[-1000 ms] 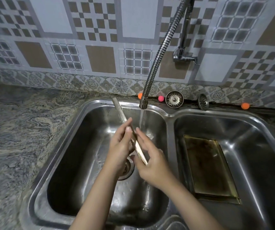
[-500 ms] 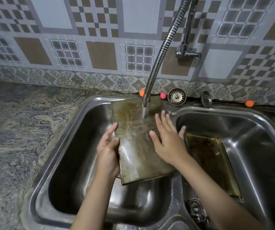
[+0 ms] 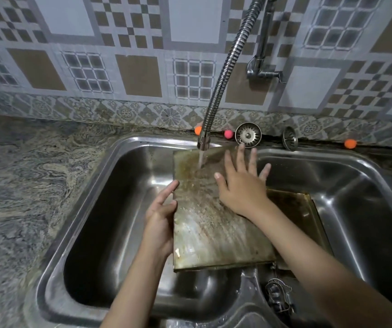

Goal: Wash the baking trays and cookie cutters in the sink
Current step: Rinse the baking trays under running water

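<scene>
Rectangular stained metal baking tray point(image 3: 214, 223), wet, over steel sink point(image 3: 109, 209) beneath ribbed faucet point(image 3: 223, 74); left grip point(image 3: 160, 221) clasping its edge, right grip point(image 3: 242, 185) flat, fingers splayed on top.

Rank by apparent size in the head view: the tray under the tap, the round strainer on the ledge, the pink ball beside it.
1. Tray under the tap, clearly largest, though nearest the camera.
2. Round strainer.
3. Pink ball, smallest.
</scene>
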Demonstrator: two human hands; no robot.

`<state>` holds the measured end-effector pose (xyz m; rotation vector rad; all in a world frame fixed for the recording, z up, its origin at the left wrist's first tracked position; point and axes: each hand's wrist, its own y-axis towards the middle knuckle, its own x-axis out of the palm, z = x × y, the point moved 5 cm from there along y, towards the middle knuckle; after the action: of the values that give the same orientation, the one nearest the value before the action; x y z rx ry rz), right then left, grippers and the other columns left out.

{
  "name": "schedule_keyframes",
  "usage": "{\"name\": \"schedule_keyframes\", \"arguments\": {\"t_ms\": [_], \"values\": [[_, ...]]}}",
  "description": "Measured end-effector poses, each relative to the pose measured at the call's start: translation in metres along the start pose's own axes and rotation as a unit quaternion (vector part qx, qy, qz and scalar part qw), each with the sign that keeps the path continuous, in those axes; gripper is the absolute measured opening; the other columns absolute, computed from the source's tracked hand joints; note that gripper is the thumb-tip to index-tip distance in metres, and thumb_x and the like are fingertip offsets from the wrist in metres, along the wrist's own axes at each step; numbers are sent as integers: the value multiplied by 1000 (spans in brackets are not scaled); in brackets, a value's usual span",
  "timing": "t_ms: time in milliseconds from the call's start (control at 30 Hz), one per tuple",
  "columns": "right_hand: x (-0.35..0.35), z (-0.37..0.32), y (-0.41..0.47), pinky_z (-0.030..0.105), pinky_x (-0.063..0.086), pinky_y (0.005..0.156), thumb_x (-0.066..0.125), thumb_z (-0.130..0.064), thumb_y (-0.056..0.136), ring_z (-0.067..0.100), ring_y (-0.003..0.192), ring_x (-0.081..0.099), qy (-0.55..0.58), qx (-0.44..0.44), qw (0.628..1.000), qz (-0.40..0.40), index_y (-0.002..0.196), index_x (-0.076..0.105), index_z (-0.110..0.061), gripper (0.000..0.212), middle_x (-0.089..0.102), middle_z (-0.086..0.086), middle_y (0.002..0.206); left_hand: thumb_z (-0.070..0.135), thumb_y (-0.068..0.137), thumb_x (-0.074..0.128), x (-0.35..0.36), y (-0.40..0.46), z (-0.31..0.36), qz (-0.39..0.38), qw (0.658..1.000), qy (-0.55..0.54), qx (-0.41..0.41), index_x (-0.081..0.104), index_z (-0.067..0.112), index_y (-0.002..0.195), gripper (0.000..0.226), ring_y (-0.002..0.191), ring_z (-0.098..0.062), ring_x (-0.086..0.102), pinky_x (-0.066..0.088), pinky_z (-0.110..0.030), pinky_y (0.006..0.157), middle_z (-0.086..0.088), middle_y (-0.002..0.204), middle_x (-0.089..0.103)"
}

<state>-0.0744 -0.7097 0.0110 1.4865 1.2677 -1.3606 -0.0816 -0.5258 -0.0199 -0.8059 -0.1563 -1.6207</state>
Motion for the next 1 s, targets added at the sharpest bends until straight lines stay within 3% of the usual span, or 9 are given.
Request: {"name": "schedule_keyframes", "arguments": {"t_ms": [100, 200, 300, 433, 633, 767, 833, 933, 1000], "values": [[11, -41, -28, 62, -13, 112, 16, -51, 99, 21, 143, -26, 15, -120, 993, -3, 152, -7, -25, 63, -21, 0, 158, -10, 87, 36, 3, 7, 1, 1, 1000, -11, 0, 61, 12, 117, 44, 75, -20, 69, 58, -31, 69, -11, 92, 73], [26, -53, -68, 51, -16, 113, 21, -49, 100, 10, 142, -27, 32, -227, 973, -12, 150, -9, -36, 60, -26, -10, 156, -8, 87, 37, -9, 11, 14, 24, 999, -20, 12, 61, 13, 117, 44, 84, -23, 69, 58, -33, 75, -13, 97, 73], [27, -19, -53, 55, -18, 112, 17, -53, 99, 14, 141, -30, 11, -169, 985, -31, 147, -16, -41, 59, -32, -8, 153, -8, 87, 37, -24, 10, 24, 44, 999, -7, 14, 63, 14, 113, 43, 78, -19, 70, 58, -29, 64, -12, 101, 70], [20, 6, -12, 61, -17, 107, 17, -55, 98, 28, 141, -30, 52, -15, 998, -40, 152, -6, -25, 66, -26, 5, 156, -9, 87, 36, -10, 0, 3, 2, 999, 28, -26, 63, 12, 113, 43, 75, -22, 71, 57, -31, 58, -12, 95, 72], [32, -46, -63, 57, -19, 111, 21, -50, 100, 13, 143, -26, 47, -197, 979, 5, 152, -3, -34, 59, -23, -9, 157, -7, 88, 36, -3, 1, 3, -8, 1000, 3, -25, 61, 13, 115, 42, 75, -22, 71, 58, -31, 59, -11, 90, 74], [41, 5, -80, 50, -22, 108, 27, -55, 97, 12, 141, -30, 130, -128, 983, 18, 145, 0, -53, 54, -30, -8, 155, -6, 89, 34, -24, 9, 16, 34, 999, -5, -5, 63, 17, 110, 43, 73, -19, 71, 56, -28, 56, -6, 89, 74], [36, 28, -82, 46, -7, 116, 43, -50, 95, 12, 146, -16, 319, -54, 946, 15, 139, 16, -61, 53, -15, -9, 159, -6, 89, 33, -22, 12, 14, 33, 999, -4, -6, 63, 18, 111, 44, 77, -19, 69, 55, -31, 61, -5, 89, 74], [23, 37, -89, 34, 22, 118, 57, -26, 94, -1, 140, 25, 567, 6, 823, 36, 130, 43, -52, 47, 32, -18, 149, -6, 90, 33, -6, 16, 5, 29, 999, 36, 6, 61, 17, 111, 43, 74, -18, 70, 52, -37, 71, -1, 80, 75], [24, 40, -91, 40, 30, 115, 56, -23, 94, 6, 135, 40, 696, 45, 715, 36, 123, 58, -44, 35, 50, -11, 141, -6, 90, 34, 1, 21, 0, 49, 993, 100, 32, 64, 17, 112, 43, 71, -18, 69, 51, -36, 76, -2, 77, 74]]}}
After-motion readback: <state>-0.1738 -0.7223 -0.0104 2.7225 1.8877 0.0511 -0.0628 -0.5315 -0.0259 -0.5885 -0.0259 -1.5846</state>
